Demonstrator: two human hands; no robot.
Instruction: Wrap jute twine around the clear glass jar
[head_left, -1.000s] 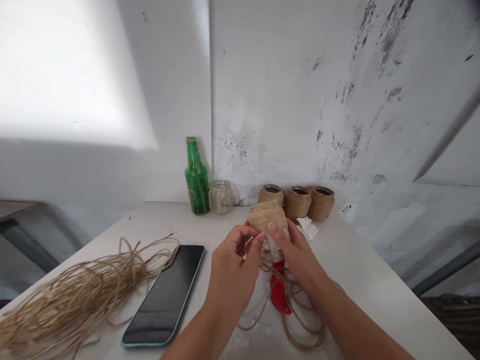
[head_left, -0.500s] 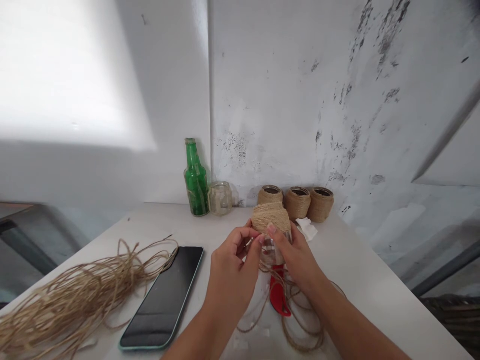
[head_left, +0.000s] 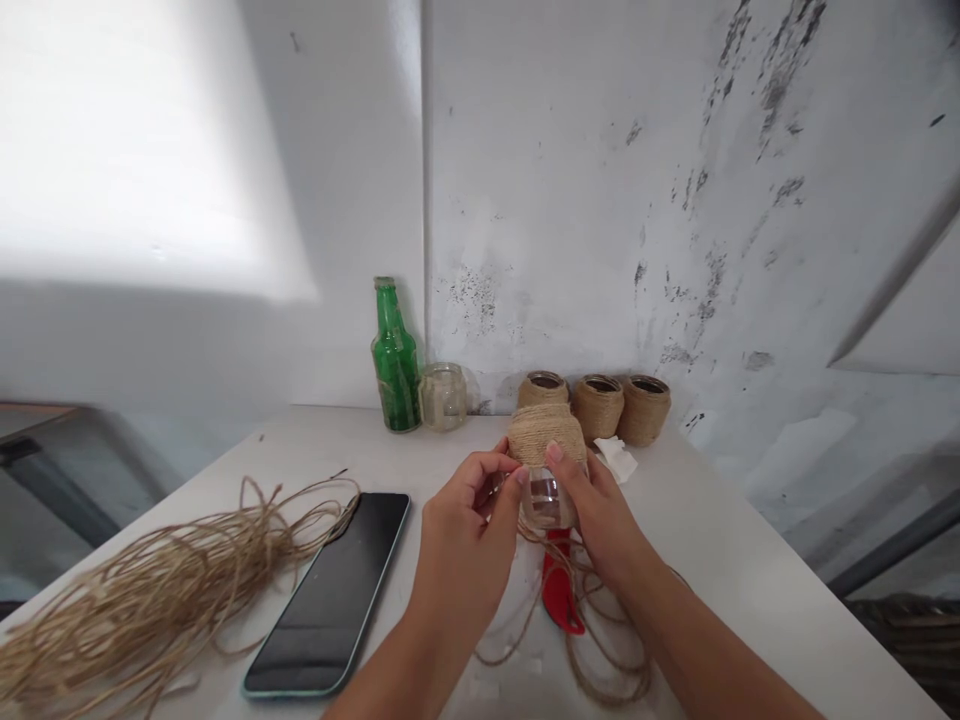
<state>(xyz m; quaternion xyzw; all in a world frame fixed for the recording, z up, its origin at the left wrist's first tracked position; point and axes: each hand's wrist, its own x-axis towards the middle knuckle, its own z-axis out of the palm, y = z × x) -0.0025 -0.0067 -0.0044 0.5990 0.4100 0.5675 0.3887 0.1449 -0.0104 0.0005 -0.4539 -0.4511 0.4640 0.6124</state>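
Note:
Above the middle of the white table (head_left: 720, 540) I hold a small glass jar (head_left: 545, 462), its far half wound with brown twine and its near end bare glass. My right hand (head_left: 600, 515) grips the jar from the right, thumb on the twine. My left hand (head_left: 469, 530) is at the jar's left side, thumb and forefinger pinched on the twine where the winding ends. Loose twine (head_left: 592, 640) trails from the jar down to the table in loops. A red-handled tool (head_left: 559, 595) lies under the hands.
A black phone (head_left: 334, 590) lies face up at the left, beside a big heap of loose twine (head_left: 142, 600). Against the wall stand a green bottle (head_left: 395, 360), a bare glass jar (head_left: 442, 395) and three twine-wrapped jars (head_left: 596, 403). A white scrap (head_left: 616, 457) lies near them.
The jar has shifted slightly right and turned, so more bare glass shows at its near end. Both hands keep their hold.

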